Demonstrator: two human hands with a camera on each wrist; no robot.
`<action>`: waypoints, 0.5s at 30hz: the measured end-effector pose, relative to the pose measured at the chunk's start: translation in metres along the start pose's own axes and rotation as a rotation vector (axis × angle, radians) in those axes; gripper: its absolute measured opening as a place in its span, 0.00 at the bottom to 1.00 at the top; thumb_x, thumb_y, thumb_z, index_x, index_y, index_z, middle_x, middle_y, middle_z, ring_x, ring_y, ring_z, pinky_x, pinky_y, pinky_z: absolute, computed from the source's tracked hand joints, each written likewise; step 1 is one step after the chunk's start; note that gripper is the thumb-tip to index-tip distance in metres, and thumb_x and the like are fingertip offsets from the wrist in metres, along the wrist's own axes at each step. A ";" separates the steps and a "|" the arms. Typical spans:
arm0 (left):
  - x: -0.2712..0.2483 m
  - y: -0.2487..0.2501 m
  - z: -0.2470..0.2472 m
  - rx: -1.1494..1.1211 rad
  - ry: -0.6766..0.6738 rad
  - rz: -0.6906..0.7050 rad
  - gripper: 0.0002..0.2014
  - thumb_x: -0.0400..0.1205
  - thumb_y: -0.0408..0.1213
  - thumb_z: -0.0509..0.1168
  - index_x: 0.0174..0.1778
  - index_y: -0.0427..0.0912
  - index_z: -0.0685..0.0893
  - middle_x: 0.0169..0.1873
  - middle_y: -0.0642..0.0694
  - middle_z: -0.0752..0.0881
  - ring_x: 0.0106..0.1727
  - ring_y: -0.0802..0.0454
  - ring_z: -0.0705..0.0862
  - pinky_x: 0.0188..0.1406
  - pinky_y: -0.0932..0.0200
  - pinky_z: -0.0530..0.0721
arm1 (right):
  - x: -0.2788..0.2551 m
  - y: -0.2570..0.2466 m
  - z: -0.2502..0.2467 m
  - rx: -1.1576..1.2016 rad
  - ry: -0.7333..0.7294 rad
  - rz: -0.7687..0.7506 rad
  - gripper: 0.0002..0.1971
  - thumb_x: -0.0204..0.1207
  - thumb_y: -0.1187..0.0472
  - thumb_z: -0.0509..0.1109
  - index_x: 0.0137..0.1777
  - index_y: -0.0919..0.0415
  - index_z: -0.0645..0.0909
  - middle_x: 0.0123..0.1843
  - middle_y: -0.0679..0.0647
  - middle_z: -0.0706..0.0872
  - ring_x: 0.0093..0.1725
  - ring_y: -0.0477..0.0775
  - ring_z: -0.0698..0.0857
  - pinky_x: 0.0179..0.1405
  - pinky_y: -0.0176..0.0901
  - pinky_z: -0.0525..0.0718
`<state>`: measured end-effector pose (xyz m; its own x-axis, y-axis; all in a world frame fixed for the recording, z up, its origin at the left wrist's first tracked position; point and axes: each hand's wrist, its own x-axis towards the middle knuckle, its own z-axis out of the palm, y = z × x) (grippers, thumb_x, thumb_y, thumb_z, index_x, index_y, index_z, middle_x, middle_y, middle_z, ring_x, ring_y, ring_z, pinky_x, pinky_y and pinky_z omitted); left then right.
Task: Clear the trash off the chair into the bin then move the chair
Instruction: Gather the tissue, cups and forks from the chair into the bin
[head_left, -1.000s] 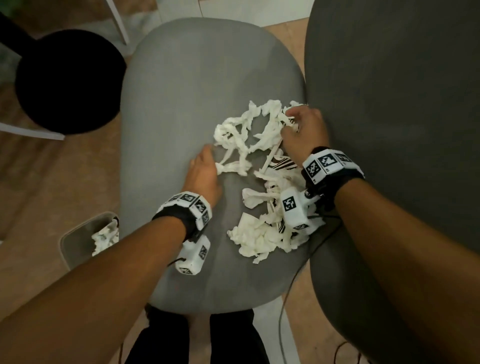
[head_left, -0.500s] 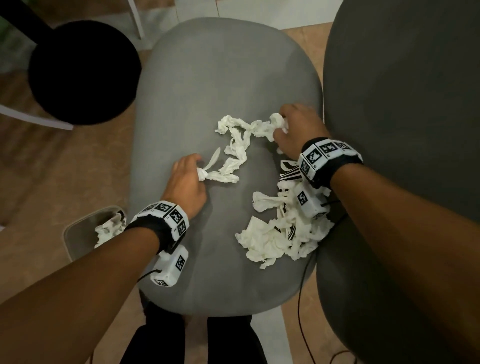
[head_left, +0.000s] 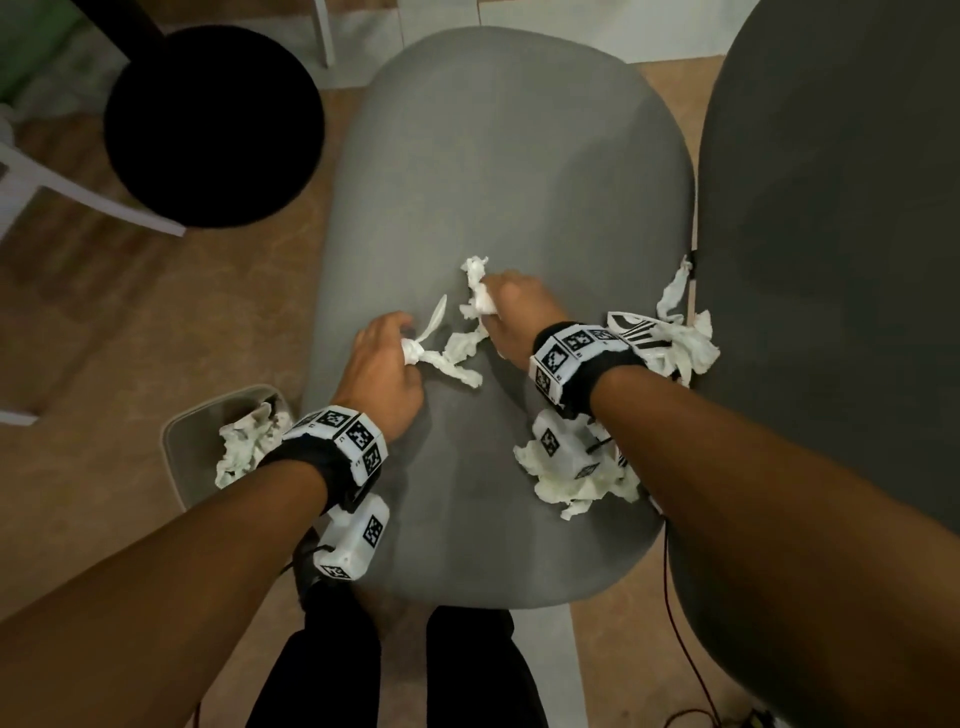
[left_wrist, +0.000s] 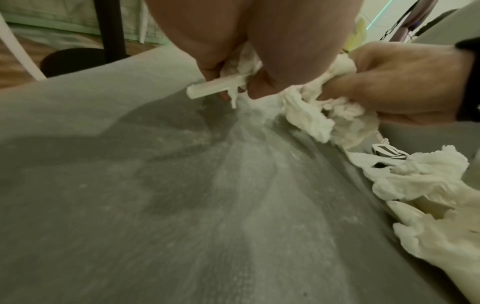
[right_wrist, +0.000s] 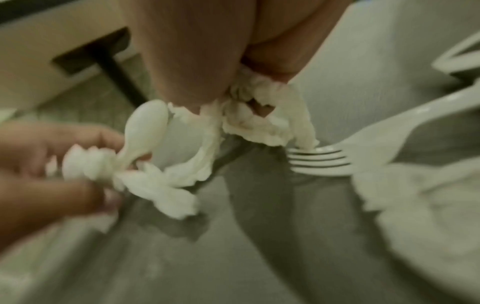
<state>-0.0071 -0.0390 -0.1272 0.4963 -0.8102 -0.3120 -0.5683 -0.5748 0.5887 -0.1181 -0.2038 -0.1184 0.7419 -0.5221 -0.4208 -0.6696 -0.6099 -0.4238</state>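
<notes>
We are gathering crumpled white tissue strips (head_left: 457, 353) on the grey padded chair seat (head_left: 493, 171).
Our left hand (head_left: 382, 366) is pinching tissue with a white plastic spoon (right_wrist: 145, 131); our right hand (head_left: 511, 317) is clutching tissue mid-seat, while more is lying at the right edge.

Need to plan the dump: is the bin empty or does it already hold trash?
Not empty: crumpled white tissue already lies inside the bin beside the chair.

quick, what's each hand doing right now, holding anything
Left hand: closed, gripping crumpled tissue and a white plastic spoon.
Right hand: closed on a wad of tissue.
</notes>
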 end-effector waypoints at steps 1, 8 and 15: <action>-0.003 -0.003 -0.003 -0.011 0.007 -0.012 0.25 0.76 0.23 0.60 0.71 0.35 0.73 0.67 0.37 0.78 0.70 0.40 0.74 0.71 0.55 0.69 | -0.004 -0.005 -0.001 0.120 0.051 0.067 0.10 0.82 0.63 0.61 0.56 0.65 0.80 0.51 0.63 0.84 0.49 0.65 0.83 0.48 0.49 0.78; -0.025 -0.013 -0.022 -0.044 -0.023 -0.161 0.13 0.83 0.32 0.56 0.63 0.38 0.76 0.54 0.34 0.84 0.54 0.33 0.83 0.52 0.48 0.80 | -0.028 -0.062 0.002 0.498 0.188 0.255 0.21 0.80 0.53 0.60 0.25 0.59 0.66 0.22 0.50 0.72 0.24 0.55 0.70 0.25 0.44 0.69; -0.065 -0.064 -0.043 -0.137 -0.020 -0.227 0.11 0.86 0.34 0.57 0.62 0.38 0.77 0.49 0.37 0.86 0.50 0.36 0.84 0.48 0.49 0.81 | -0.037 -0.145 0.065 0.460 0.039 0.162 0.19 0.81 0.58 0.60 0.27 0.58 0.67 0.26 0.58 0.77 0.30 0.61 0.75 0.31 0.46 0.74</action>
<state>0.0248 0.0555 -0.1127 0.5874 -0.6651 -0.4611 -0.3494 -0.7223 0.5968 -0.0506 -0.0573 -0.0936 0.6219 -0.6158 -0.4838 -0.7161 -0.1971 -0.6696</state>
